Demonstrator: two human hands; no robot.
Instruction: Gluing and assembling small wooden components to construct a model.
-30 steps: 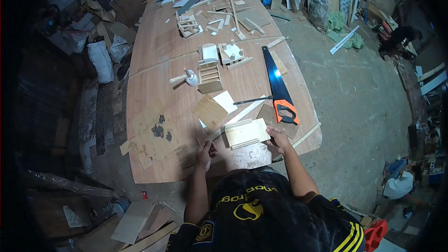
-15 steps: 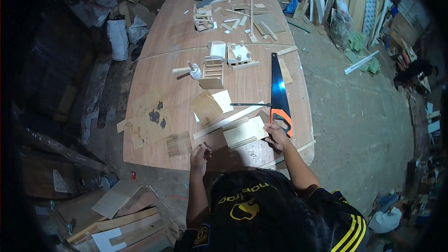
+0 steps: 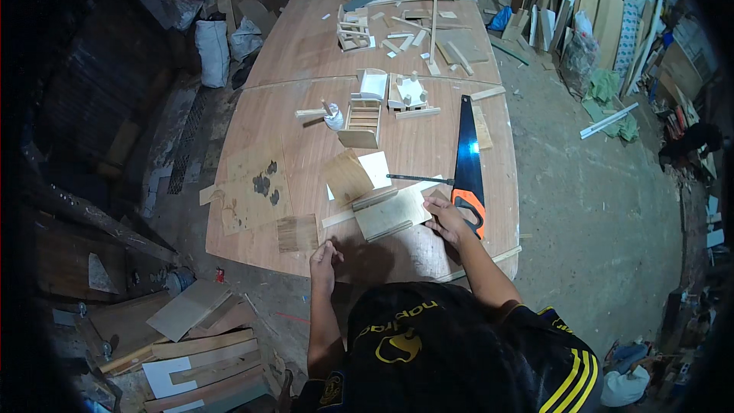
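Right hand point(image 3: 446, 218) rests on the near right corner of a pale rectangular plywood offcut point(image 3: 391, 214), fingers spread flat, gripping nothing; the offcut lies near the front edge of the broad reddish plywood worktable point(image 3: 306, 53); an orange-handled black handsaw point(image 3: 468, 164) sits just beside it; left hand point(image 3: 323, 261) hovers loosely curled, empty, at the table's near edge. Judgement: press the offcut flat, keeping fingers off the edges.
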